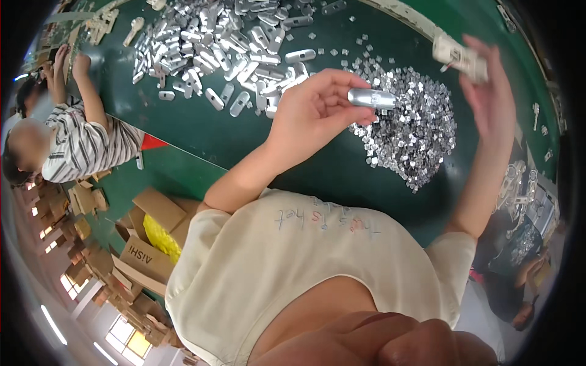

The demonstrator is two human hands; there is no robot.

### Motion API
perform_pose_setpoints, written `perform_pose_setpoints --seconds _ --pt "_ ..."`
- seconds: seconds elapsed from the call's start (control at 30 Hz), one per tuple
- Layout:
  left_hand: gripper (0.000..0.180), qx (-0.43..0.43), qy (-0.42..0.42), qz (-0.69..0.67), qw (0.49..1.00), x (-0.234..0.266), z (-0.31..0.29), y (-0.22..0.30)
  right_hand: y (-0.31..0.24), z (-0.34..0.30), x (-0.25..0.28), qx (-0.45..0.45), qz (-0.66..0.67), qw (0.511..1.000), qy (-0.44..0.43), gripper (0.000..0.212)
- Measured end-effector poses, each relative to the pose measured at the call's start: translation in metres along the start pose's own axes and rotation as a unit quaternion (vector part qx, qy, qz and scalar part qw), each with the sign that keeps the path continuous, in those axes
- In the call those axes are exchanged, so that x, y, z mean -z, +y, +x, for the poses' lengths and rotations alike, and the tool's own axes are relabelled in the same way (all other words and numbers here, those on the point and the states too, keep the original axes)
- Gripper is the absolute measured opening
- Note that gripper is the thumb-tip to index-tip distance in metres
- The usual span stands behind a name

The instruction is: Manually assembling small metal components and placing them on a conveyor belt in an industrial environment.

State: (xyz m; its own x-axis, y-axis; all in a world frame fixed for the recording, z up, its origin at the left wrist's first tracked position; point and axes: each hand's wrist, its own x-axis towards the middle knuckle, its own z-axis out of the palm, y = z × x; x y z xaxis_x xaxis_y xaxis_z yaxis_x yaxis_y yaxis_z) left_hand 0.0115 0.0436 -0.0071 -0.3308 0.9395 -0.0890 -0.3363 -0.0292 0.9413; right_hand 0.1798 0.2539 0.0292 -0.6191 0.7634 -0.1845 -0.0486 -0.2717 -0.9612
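Observation:
My left hand (pixel 314 113) pinches a silver, rounded oblong metal cover (pixel 372 99) between thumb and fingers, its far end over the edge of a heap of small shiny metal pieces (pixel 412 128). Off to the far right, my right hand (pixel 488 97) is raised and blurred. A white plastic part (pixel 455 56) sits between its thumb and fingers, smeared by motion at the hand's side. Beyond my left hand lies a large spread of similar silver oblong covers (pixel 213 46). All these metal pieces lie on a dark green tabletop (pixel 201 131).
White plastic parts (pixel 133 30) lie at the far left of the table. A person in a striped shirt (pixel 91 143) works at the left. An open cardboard box (pixel 143 256) with a yellow bag stands below the table edge. More white parts (pixel 519 183) are at the right.

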Motion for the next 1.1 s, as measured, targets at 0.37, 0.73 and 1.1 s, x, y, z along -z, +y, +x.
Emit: perform_pose_setpoints --seconds 0.37,0.73,1.1 --pt "0.037 -0.027 -0.089 0.089 0.992 -0.026 -0.019 0.001 0.034 -0.122 -0.038 0.179 -0.219 0.959 -0.010 0.041" --pt "0.037 -0.037 -0.086 0.099 0.991 -0.027 -0.027 0.003 0.041 -0.117 -0.044 0.148 -0.196 0.969 -0.006 0.041" --pt "0.025 -0.004 -0.054 0.102 0.993 -0.036 -0.022 -0.006 0.047 -0.119 -0.040 0.196 -0.267 0.943 -0.021 0.036"
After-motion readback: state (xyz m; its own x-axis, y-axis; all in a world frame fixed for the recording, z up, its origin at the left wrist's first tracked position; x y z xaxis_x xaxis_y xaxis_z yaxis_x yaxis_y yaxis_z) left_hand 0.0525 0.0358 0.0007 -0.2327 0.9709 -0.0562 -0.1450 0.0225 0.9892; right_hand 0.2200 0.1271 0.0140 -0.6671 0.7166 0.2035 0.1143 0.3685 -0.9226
